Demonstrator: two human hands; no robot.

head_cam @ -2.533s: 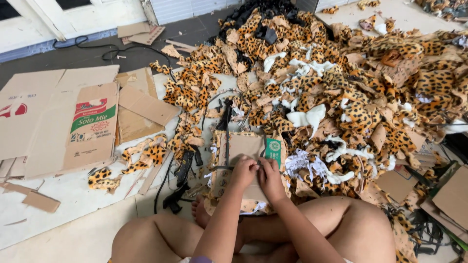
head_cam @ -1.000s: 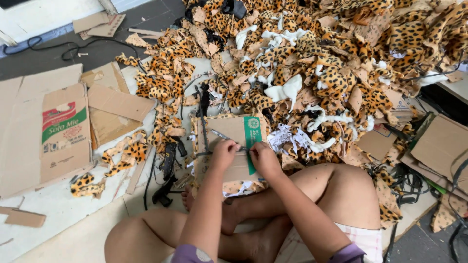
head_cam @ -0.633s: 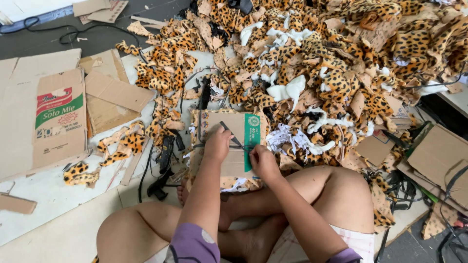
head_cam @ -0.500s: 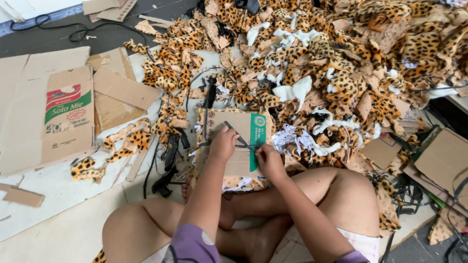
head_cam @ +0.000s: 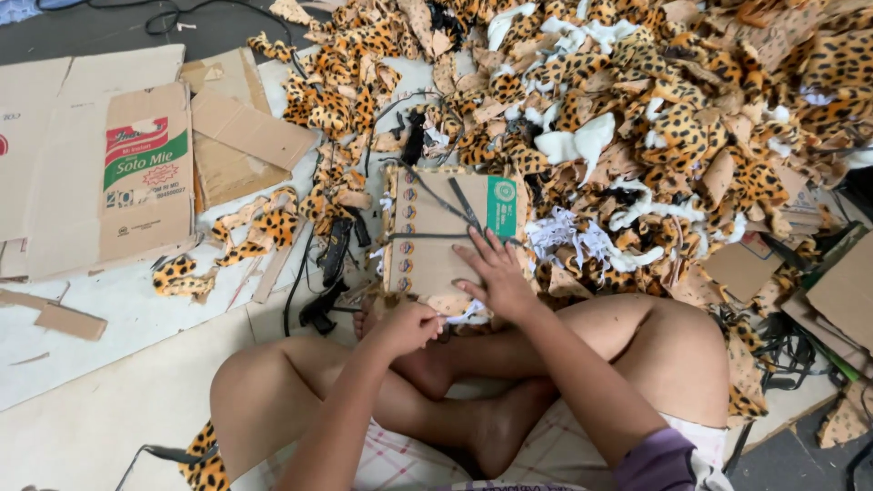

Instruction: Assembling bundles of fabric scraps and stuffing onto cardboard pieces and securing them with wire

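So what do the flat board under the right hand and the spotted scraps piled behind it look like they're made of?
The flat board under the right hand looks like plain brown cardboard, matte, with a green printed patch at one corner. The spotted scraps look like plush leopard-print fabric, probably synthetic fur: fuzzy orange-and-black faces, with white fluffy bits and tan backing showing where pieces are turned over.

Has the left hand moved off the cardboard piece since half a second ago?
Yes. The left hand has pulled back toward the legs, to the near edge of the cardboard piece; the right hand rests flat on it.
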